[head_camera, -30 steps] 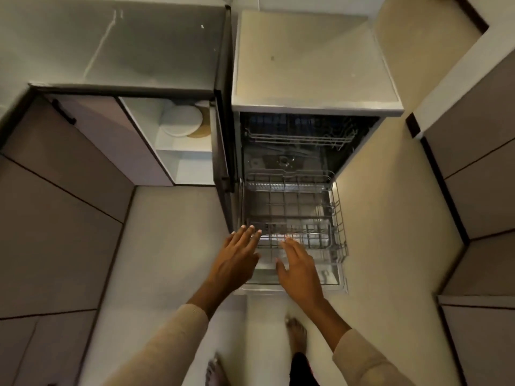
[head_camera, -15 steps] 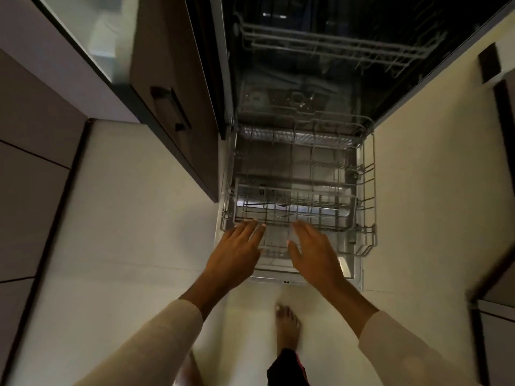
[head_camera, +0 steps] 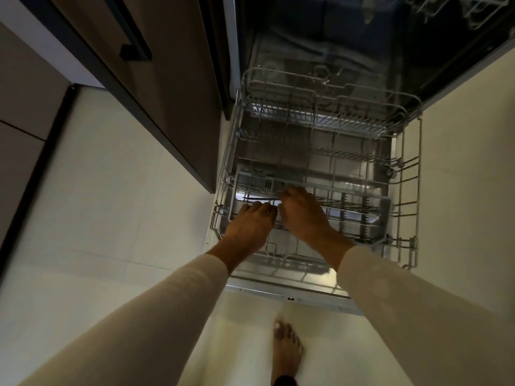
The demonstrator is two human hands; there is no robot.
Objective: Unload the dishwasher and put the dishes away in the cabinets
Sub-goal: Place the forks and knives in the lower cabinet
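Observation:
The dishwasher's lower rack [head_camera: 409, 190] is pulled out over the dropped door [head_camera: 278, 295]. A smaller grey wire basket [head_camera: 386, 207] sits inside the rack near its front. Both my hands reach down into this basket. My left hand [head_camera: 249, 228] lies over the basket's near left corner with its fingers bent downward. My right hand [head_camera: 305, 215] stretches to the basket's far rail, fingers curled down. The fingertips of both are hidden, so what they hold is unclear. Something shiny [head_camera: 252, 196] glints just beyond my left fingers. No dishes show in the rack.
An open brown cabinet door [head_camera: 156, 87] with a black handle [head_camera: 133, 48] stands close to the left of the dishwasher. The upper rack [head_camera: 457, 12] sits inside the dark tub. My bare foot [head_camera: 287, 355] stands on the pale floor before the door edge.
I have bent lower, so the rack fills more of the view. Both hands went from hovering flat above the rack's front to reaching down into the wire basket with bent fingers.

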